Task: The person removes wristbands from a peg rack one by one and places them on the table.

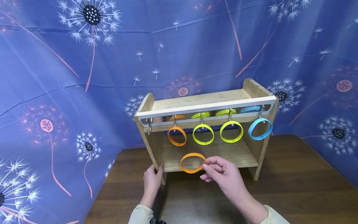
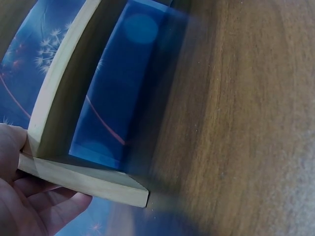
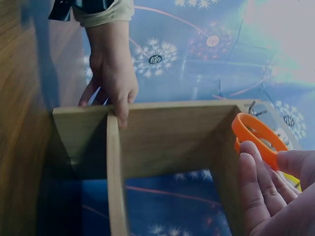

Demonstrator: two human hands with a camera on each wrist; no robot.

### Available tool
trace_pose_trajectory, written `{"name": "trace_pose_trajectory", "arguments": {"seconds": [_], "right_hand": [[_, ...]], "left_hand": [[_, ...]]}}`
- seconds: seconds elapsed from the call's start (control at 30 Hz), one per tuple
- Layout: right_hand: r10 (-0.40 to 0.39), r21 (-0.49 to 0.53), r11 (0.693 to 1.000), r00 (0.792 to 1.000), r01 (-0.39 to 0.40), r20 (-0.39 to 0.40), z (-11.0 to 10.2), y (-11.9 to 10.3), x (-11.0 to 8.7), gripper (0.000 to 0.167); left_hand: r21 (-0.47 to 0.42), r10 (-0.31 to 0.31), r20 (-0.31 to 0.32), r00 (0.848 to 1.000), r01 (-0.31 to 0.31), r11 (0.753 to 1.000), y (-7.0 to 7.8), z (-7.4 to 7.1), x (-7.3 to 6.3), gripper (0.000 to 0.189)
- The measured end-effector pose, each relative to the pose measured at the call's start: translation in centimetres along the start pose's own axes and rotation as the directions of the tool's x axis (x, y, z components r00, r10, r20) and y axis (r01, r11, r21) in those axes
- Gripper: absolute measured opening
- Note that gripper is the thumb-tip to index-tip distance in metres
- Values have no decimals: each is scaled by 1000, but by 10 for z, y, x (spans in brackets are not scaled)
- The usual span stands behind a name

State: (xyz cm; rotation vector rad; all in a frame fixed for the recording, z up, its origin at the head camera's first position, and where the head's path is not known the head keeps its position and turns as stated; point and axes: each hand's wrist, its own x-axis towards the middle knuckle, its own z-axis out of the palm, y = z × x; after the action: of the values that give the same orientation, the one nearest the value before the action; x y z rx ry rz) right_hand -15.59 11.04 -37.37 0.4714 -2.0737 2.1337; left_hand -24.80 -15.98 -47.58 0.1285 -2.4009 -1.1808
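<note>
My right hand point(image 1: 223, 174) pinches an orange ring point(image 1: 191, 171) between thumb and fingers, in front of the wooden shelf point(image 1: 179, 158). In the right wrist view this ring point(image 3: 256, 135) overlaps the shelf's hook rail. At the shelf's lower left, my left hand point(image 1: 153, 181) grips the side panel, with the thumb on the inner side and fingers outside. The leftmost hook point(image 1: 149, 127) on the rail is bare. To its right hang another orange ring point(image 1: 177, 144), two yellow-green rings point(image 1: 203, 143) and a blue ring point(image 1: 250, 130), each on its own hook.
The shelf stands on a dark brown wooden table point(image 1: 302, 174). Behind it hangs a blue cloth point(image 1: 167, 46) printed with dandelions. A shiny strip point(image 1: 190, 115) behind the hooks reflects the rings.
</note>
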Motion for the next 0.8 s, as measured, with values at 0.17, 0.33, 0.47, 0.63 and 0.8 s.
{"name": "trace_pose_trajectory", "arguments": {"seconds": [0.17,0.33,0.47,0.63,0.8], "right_hand": [[9,-16,1000,1000,-9,-27,-14,5,-8,23],[16,-10,1000,999,-16,-46,-29,9,-16,25],[41,-3,999,997,-42,-68,-39,12,-22,25],[53,-17,998,994,-55,-95,-52,14,-30,24],[67,-53,996,987,-75,-143,-66,18,-36,20]], "left_hand": [[1,-1,8,1000,1,1000,-2,-2,0,32],[12,14,1,1000,-14,1000,-2,-5,0,30],[25,10,6,1000,-10,1000,-1,-6,0,31],[24,13,13,1000,-13,1000,1,-5,0,31],[15,10,28,1000,-10,1000,2,-5,0,30]]}}
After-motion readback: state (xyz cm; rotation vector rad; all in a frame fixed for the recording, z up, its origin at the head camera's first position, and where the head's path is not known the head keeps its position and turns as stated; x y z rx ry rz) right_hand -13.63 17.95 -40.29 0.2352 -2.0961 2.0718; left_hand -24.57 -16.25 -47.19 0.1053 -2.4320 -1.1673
